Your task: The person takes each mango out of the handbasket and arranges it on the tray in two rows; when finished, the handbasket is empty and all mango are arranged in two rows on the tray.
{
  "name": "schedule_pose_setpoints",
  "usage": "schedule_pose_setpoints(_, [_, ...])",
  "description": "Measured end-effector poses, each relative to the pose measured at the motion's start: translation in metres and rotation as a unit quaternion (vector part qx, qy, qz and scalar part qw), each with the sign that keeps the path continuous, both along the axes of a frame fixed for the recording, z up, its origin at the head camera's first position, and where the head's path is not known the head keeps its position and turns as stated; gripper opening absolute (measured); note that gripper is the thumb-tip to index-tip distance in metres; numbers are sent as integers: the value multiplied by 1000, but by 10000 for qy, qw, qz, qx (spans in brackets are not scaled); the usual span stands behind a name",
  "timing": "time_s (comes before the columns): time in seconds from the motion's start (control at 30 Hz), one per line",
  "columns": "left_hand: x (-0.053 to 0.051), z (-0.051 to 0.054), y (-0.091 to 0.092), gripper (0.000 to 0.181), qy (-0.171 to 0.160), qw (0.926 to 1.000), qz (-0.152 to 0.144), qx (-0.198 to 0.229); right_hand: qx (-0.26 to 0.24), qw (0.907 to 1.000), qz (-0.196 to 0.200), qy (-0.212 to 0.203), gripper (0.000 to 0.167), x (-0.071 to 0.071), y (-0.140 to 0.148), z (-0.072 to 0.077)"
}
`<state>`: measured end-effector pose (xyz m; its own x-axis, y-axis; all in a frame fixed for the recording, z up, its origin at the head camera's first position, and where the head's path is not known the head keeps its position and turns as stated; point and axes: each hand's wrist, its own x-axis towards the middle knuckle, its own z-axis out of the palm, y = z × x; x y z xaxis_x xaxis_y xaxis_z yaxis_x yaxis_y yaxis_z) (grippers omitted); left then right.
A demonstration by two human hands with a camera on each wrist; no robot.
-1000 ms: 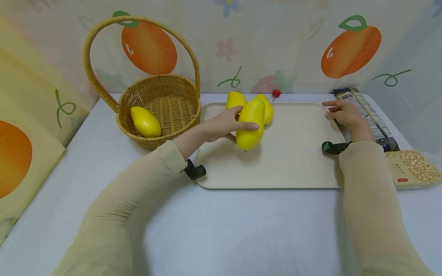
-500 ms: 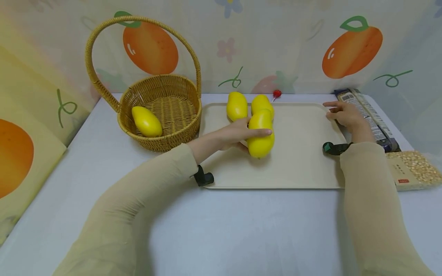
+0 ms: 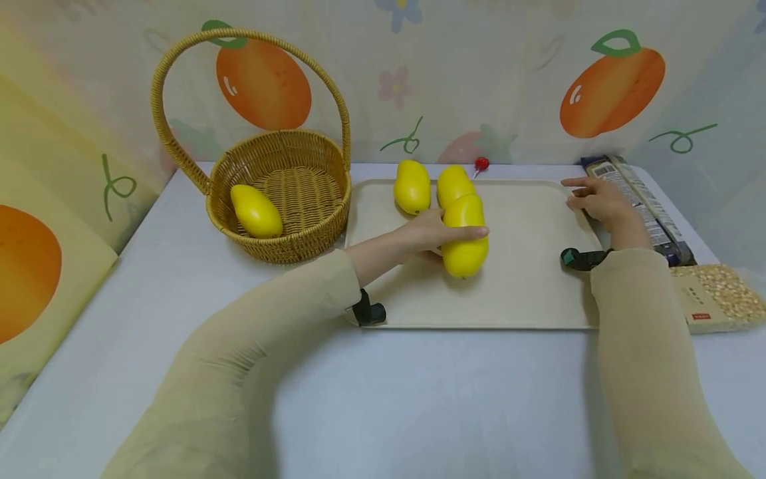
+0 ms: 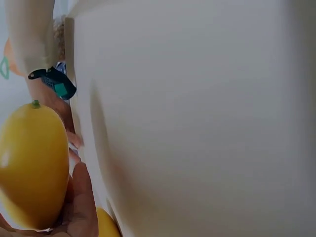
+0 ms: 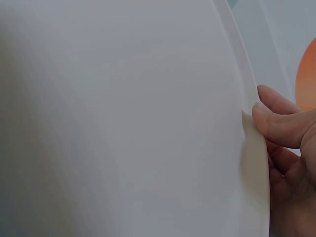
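My left hand (image 3: pixel 427 234) grips a yellow mango (image 3: pixel 465 249) over the middle of the beige tray (image 3: pixel 520 293), thumb across its front. The left wrist view shows this mango (image 4: pixel 34 163) with its small green stem tip. Whether it touches the tray is unclear. Behind it, two more mangoes lie at the tray's back edge, one left mango (image 3: pixel 412 186) and one right mango (image 3: pixel 453 185), partly hidden by the held one. My right hand (image 3: pixel 604 205) holds the tray's right rim; in the right wrist view the thumb (image 5: pixel 279 123) lies on the rim with fingers outside it.
A wicker basket (image 3: pixel 335 229) with a tall handle stands left of the tray, one mango (image 3: pixel 256 211) inside. A red lollipop (image 3: pixel 481 163) lies behind the tray. On the right are a dark package (image 3: pixel 649 209) and a bag of pale grains (image 3: pixel 718 297).
My left hand has carried its mango right and slightly toward me across the tray, uncovering the left back mango. The right hand stays at the rim.
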<state>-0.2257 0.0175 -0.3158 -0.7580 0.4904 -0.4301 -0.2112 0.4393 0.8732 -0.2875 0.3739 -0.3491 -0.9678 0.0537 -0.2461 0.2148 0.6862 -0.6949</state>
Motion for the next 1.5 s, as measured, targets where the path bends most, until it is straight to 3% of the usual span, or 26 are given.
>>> schedule_pose_setpoints(0.33, [2, -4, 9, 65, 84, 9999, -57, -108, -17, 10000, -10, 51, 54, 0, 1, 0])
schedule_pose_setpoints(0.67, [1, -11, 12, 65, 688, 9965, -328, -347, -27, 10000, -39, 40, 54, -2, 2, -1])
schedule_pose_setpoints(0.83, [1, -12, 14, 88, 1093, 9892, -488, -845, -47, 10000, -75, 23, 53, -3, 2, 0])
schedule_pose_setpoints(1.0, [5, -11, 15, 106, 1202, 9839, -509, -1220, -45, 10000, -81, -4, 54, -3, 1, -1])
schedule_pose_setpoints(1.17, [8, -10, 14, 102, 1269, 9822, -417, -1323, -18, 9999, -99, -18, 53, -3, 1, -1])
schedule_pose_setpoints(1.5, [10, -11, 15, 74, 906, 9898, -133, -1094, -66, 9999, -46, -75, 55, -1, 3, -1])
